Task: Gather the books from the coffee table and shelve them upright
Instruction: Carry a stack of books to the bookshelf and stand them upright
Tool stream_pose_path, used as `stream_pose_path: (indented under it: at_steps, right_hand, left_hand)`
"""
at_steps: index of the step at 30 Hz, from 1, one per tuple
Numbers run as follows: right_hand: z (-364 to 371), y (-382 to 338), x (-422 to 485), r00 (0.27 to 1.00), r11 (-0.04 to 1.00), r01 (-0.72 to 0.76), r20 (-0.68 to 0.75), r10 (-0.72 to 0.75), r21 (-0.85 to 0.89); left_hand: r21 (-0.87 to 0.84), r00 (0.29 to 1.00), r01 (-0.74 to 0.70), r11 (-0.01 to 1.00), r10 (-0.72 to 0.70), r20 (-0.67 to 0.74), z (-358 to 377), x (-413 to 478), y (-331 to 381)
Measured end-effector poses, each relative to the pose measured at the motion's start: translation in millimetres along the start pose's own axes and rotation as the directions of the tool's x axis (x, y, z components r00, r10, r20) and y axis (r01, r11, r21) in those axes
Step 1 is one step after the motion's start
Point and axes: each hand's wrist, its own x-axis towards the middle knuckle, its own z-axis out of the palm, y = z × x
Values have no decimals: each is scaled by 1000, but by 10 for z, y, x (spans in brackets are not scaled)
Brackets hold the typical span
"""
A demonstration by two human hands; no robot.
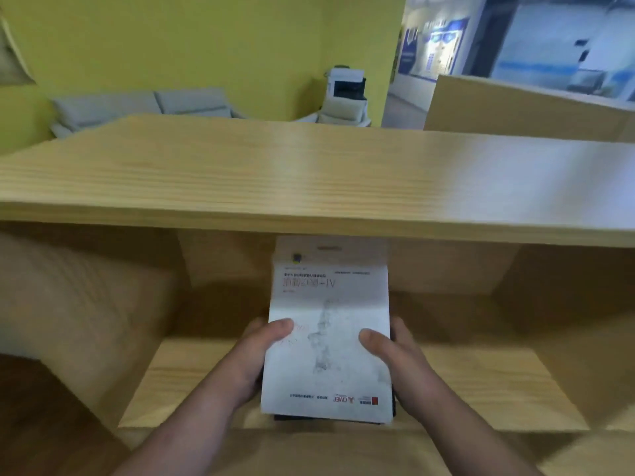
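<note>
Two hands are gripping one stack of books (328,341) in front of the open middle compartment of a wooden bookshelf (309,176). Left hand (256,355) is clamping the stack's left edge, thumb lying on the white top cover, other fingers hidden underneath. Right hand (391,352) is doing the same on the right edge, thumb on the cover. Both are closed around the stack.

Stack is lying flat-ish, tilted, far end pointing into the compartment. Top book has a white cover with upside-down print and logos along the near edge. A dark book is showing under it at the near right corner. Count of books in the stack: cannot tell.

Far end of the stack is sitting just under the front edge of the shelf's top board. That board is overhanging the opening and hiding the compartment's upper back. Upright dividers are standing on either side of the compartment, well apart from the stack. The compartment's floor board (481,383) is running below the hands; whether the stack is touching it, cannot tell.

Beyond the top board: a grey sofa (137,106) against the yellow wall (171,39), a pale armchair (343,113) in the corner with a printer (347,84) above it. A second wooden unit (515,108) is standing past the shelf's far right corner. Whole frame is motion-blurred.
</note>
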Motion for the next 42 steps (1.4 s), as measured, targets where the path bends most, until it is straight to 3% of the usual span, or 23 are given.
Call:
stream_pose_path:
  at_steps: [7,11,14,18,21,29,32,35,37,39,41,42]
  right_hand:
    - [29,405,569,961,959,276,35,-274,-61]
    - [58,568,899,906,892,422,56,-419,-161]
    - [142,726,1037,835,836,544,145,-530,-76]
    - [247,858,1095,714,729,685,194,-672,2]
    - [263,838,1061,681,677,729,218,-700,-103]
    - [258,895,1051,700,707,698,309,-643,-111]
    - [308,901,1059,714,714,690,280,-642,-121]
    - [358,885,1001,714,675,700,231,-661,-234]
    - [353,868,925,693,609,715,230,-684,-343]
    - [313,832,867,689,592,699,156,-708,-402]
    - [229,820,873,726,660,648,46,-686,-379]
    - [196,819,883,774,727,603,22,-632,-328]
  left_hand:
    - [20,959,-195,981,187,211,-268,514,-86]
    - [15,859,-377,926,344,378,-456,753,-93]
    - [63,795,-494,867,422,436,-575,785,-136]
    - [179,778,-596,783,508,370,-719,841,-139]
    - [219,772,-618,755,529,352,-767,829,-123]
    - [217,802,-541,812,421,425,-914,858,-120]
    - [239,798,-583,777,492,348,-968,842,-102]
    - [339,781,-620,708,598,181,-975,816,-105]
    - [492,729,-601,630,685,14,-934,835,-119]
    - [702,576,-520,487,806,-133,-876,811,-154]
    - [799,426,-509,320,900,-89,-779,681,-234]
    - [786,410,-555,272,912,-27,-714,594,-290]
